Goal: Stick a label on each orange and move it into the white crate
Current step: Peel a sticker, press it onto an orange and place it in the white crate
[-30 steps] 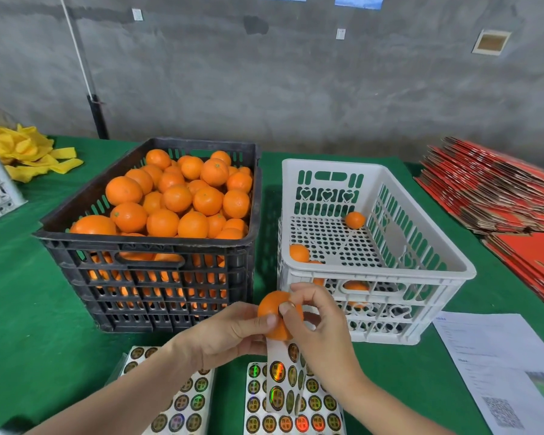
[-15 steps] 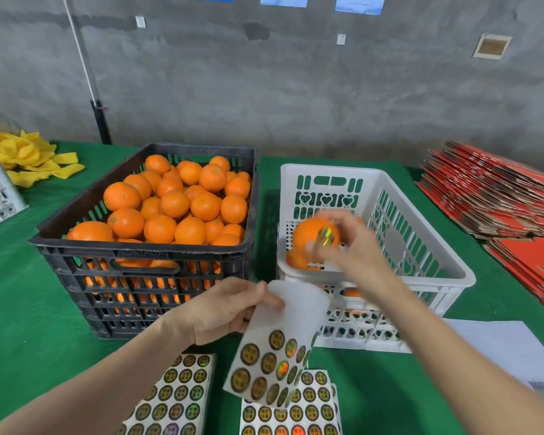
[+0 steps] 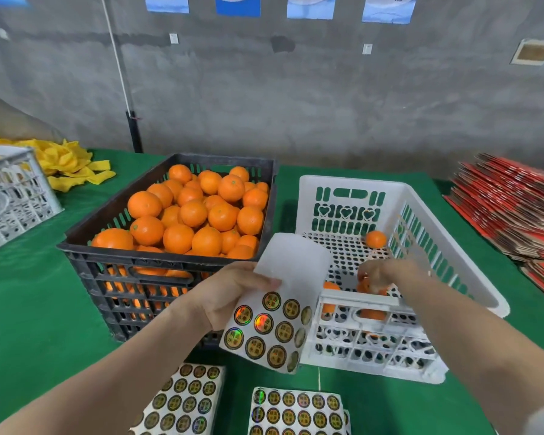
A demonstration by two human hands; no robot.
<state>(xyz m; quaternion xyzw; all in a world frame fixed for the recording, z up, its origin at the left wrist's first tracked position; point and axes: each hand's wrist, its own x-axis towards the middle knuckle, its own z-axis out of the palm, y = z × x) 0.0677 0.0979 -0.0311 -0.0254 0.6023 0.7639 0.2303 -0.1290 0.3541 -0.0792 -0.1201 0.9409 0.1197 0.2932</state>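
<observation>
Your right hand (image 3: 380, 276) is down inside the white crate (image 3: 352, 183), at the lower right of the frame, just behind its near wall. It sits right over an orange (image 3: 368, 288) on the crate floor. The hand is blurred. Its fingers (image 3: 363, 273) look bent down over the fruit, but I cannot tell whether they are gripping it or have let go. If there is a label on that orange, the hand hides it.

Your left hand (image 3: 230, 296), at the centre of the frame, holds a label sheet (image 3: 277, 306) up off the tabletop (image 3: 29, 309). The thumb is pressed on the front and the other fingers are curled behind. The upper part of the sheet is bare backing and round labels fill the lower part.

Judged from this, you are early in the job. The white crate holds only a few oranges:
- one far back near its right wall (image 3: 376, 239)
- one close behind the near wall (image 3: 331, 285)
- at least one more seen through the slots of that wall (image 3: 372, 314)
- the one under your hand

Most of its perforated floor is bare.

The black crate (image 3: 145, 277), left of centre, is heaped with oranges (image 3: 195, 221) to its rim, and those I take to be unlabelled. Nearly all the work is therefore ahead of you. Two more stacks of label sheets lie on the tabletop at the bottom of the frame, one left (image 3: 182, 400) and one right (image 3: 296, 409), so labels look plentiful.
</observation>
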